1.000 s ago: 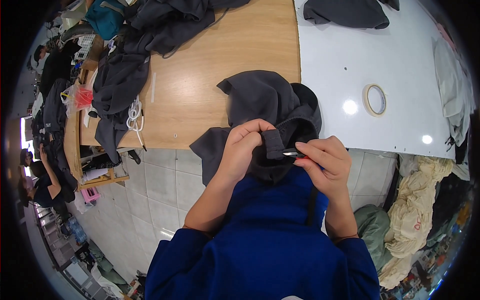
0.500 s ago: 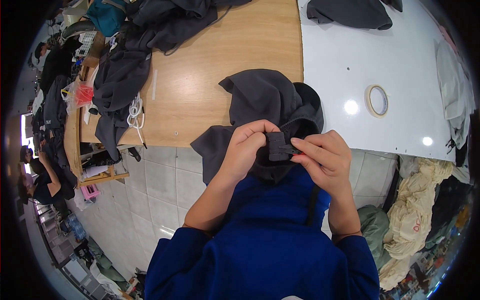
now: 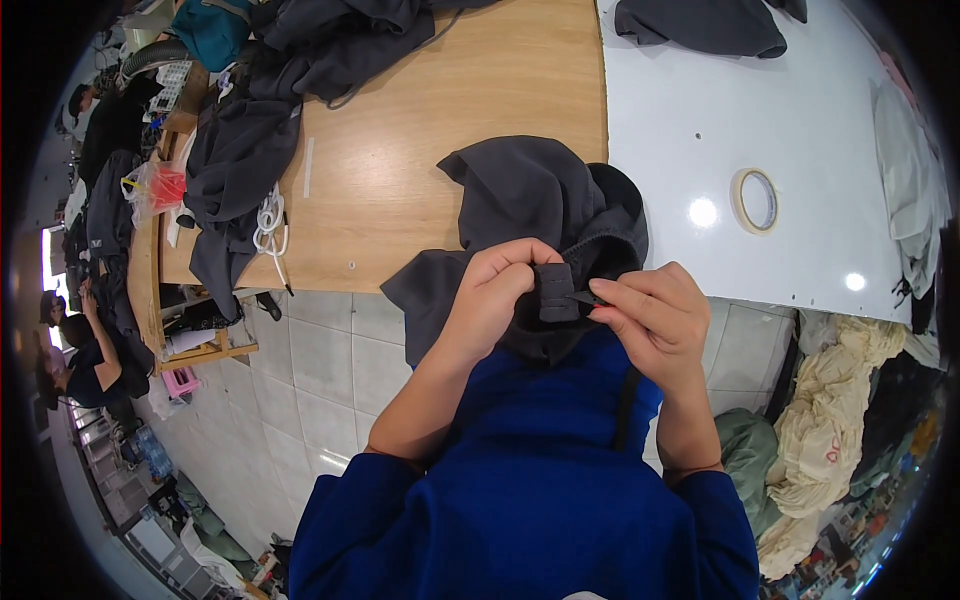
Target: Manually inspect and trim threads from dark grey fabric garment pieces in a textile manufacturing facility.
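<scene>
A dark grey garment (image 3: 520, 195) drapes over the near edge of the wooden table and hangs down in front of me. My left hand (image 3: 490, 295) pinches a short dark fabric tab (image 3: 555, 293) that has slit-like lines across it. Between the thumb and fingers of my right hand (image 3: 655, 318) is a small dark pointed tool (image 3: 583, 298) that looks like thread snips. Its tip lies at the tab's right edge; whether it touches is too small to tell. A bit of red shows by the right fingertips. My fingers hide most of the tool.
The wooden tabletop (image 3: 390, 160) adjoins a white tabletop (image 3: 670, 90) with a tape roll (image 3: 755, 201). Dark garments (image 3: 245, 150) and a white cord (image 3: 270, 228) lie at the left. Cream fabric (image 3: 825, 430) is heaped at the right. People sit far left.
My right hand has shifted slightly right, drawing the pointed tool back so less of it overlaps the tab. The left hand keeps its pinch almost in place.
</scene>
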Demonstrator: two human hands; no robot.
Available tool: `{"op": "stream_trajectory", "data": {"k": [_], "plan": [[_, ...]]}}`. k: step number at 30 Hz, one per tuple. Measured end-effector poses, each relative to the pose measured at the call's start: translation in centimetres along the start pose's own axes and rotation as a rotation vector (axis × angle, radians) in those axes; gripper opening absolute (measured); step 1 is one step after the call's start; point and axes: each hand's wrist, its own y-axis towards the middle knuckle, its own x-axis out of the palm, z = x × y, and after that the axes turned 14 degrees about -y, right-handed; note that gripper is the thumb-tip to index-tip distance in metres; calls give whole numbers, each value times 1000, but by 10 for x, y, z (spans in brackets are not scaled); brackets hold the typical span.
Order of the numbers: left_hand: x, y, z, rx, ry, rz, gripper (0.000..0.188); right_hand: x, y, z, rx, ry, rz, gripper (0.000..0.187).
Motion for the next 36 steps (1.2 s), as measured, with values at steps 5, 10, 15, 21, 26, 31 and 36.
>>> {"op": "stream_trajectory", "data": {"k": [5,10,15,21,26,31,36], "plan": [[0,0,-1,-7,-8,-3,25,-2,0,2,-8,-1,-16,29],[-1,-1,-2,1,10,-13,25,-4,2,2,-22,1,-34,30],[0,-2,-1,-5,20,-14,25,-5,1,4,-29,9,-52,30],[1,-1,-2,-7,29,-26,25,-6,1,3,-46,0,-60,30],[1,-1,-2,-3,48,-54,26,-8,2,2,-69,-62,-59,30],[2,-1,-2,-18,47,-52,26,-8,1,4,-80,-48,-59,29],[1,0,-3,-25,45,-44,27,-9,0,5,-77,-37,-64,27]]}}
